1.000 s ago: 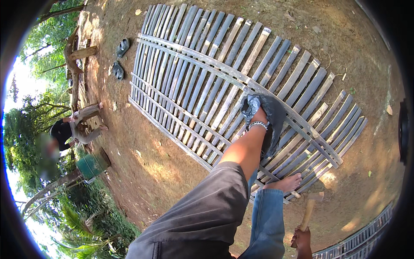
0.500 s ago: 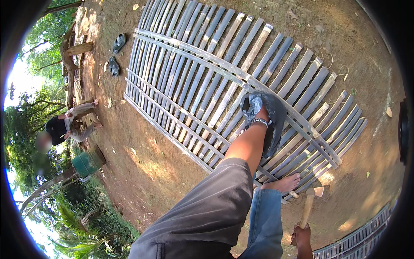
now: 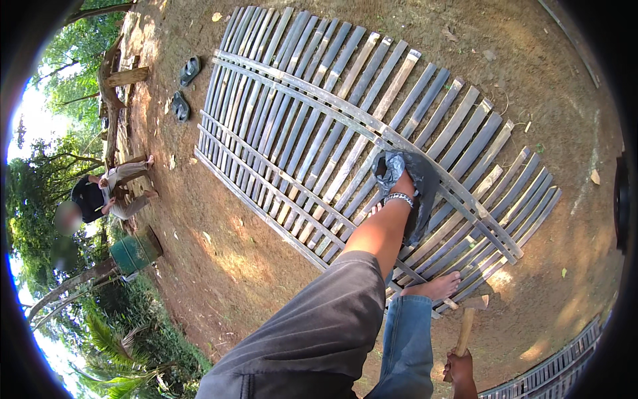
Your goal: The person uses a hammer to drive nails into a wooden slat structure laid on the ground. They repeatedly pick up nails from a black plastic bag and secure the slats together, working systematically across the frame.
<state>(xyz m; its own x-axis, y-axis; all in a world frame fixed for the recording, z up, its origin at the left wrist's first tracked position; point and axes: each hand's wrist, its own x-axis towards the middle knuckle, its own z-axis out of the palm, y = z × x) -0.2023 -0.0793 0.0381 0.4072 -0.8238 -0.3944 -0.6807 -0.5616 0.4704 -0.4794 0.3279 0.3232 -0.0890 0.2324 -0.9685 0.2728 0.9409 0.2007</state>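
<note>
Head view: hatchet (image 3: 464, 332), blade turned since half a second ago, right hand (image 3: 459, 366) clamped round handle; left hand (image 3: 403, 185) at black plastic bag (image 3: 428, 179), fingers hidden, grip undeterminable; slatted panel (image 3: 382, 128) unaltered.

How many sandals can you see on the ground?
2. One dark sandal lies on the ground, left of the slatted rack; the other sandal lies just below it in the picture. More could be hidden.

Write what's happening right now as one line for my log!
left hand: at black plastic bag, fingers hidden | right hand: gripping wooden-handled hatchet | slatted panel: on ground, under bag
</note>
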